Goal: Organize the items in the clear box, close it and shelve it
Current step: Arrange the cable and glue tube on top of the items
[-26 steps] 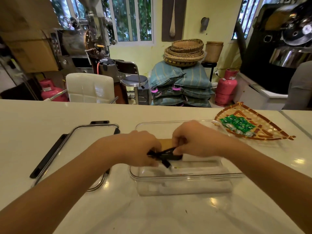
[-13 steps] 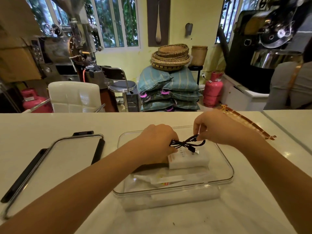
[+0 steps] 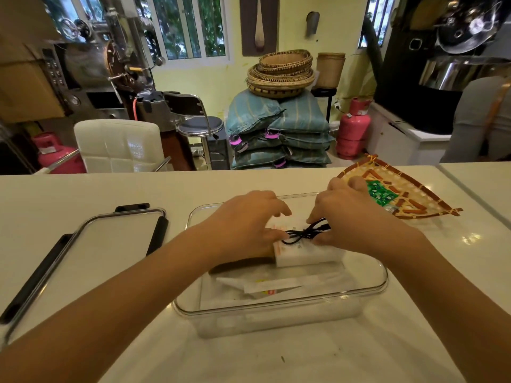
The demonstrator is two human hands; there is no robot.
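Observation:
The clear box (image 3: pixel 279 308) stands open on the white counter in front of me. Inside it a white carton (image 3: pixel 309 254) lies toward the back and some white paper packets (image 3: pixel 276 286) lie toward the front. A short black cable (image 3: pixel 304 233) rests coiled on top of the carton. My left hand (image 3: pixel 246 222) pinches its left end and presses on the carton's left edge. My right hand (image 3: pixel 351 219) grips the cable's right end with the plug. The box's clear lid (image 3: pixel 91 250) with black latches lies flat to the left.
A woven bamboo tray (image 3: pixel 409 197) with green packets (image 3: pixel 380 193) sits at the back right of the counter. Beyond the counter are a white chair, a stool, stacked sacks with baskets, gas cylinders and roasting machines. A person stands at the far right.
Both hands lowered the black cable onto the white carton in the box. My right hand came down and closer to my left. The camera shifted, bringing the bamboo tray back into view.

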